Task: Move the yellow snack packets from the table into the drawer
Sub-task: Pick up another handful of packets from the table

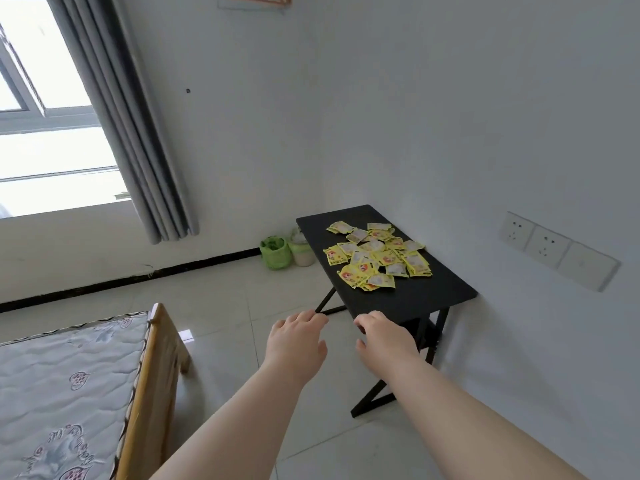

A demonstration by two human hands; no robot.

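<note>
left hand (298, 336), right hand (385, 337) — seemingly at table (419, 299) edge

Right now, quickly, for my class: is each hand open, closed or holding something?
Left hand: open, fingers loosely curled, holding nothing.
Right hand: open, fingers loosely curled, holding nothing, not yet at the yellow snack packets.

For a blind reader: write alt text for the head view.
A left hand and right hand, both empty, reach toward a black table strewn with yellow snack packets. A bed stands at left, a grey curtain beyond.
</note>
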